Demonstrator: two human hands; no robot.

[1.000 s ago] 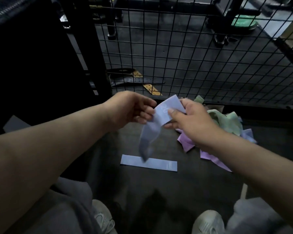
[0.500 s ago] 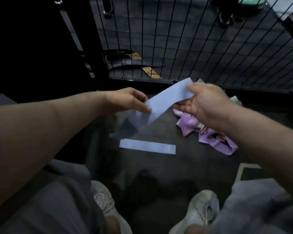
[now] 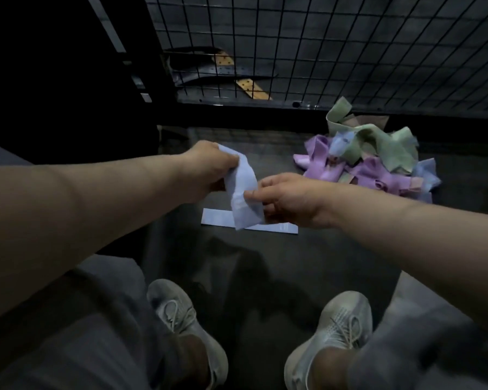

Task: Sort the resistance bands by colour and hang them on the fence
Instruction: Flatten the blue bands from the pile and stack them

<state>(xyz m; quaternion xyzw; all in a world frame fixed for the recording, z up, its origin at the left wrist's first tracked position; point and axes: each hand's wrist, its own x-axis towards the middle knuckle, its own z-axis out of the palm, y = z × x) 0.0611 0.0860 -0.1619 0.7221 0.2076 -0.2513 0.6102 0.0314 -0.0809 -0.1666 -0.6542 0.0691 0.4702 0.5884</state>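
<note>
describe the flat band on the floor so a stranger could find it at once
Start at the wire fence, then drop to the dark floor before the two shoes. The flat band lies there, under the hands. Unlike the tangled pile, it lies alone and straight.

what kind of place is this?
Probably a gym storage corner: dark floor, black wire fence, a pile of resistance bands, and what look like lifting belts behind the fence.

- No text can be read anywhere.
- The flat blue band (image 3: 223,220) on the floor below the hands bears a small pale print near its right end, too blurred to read.
</note>
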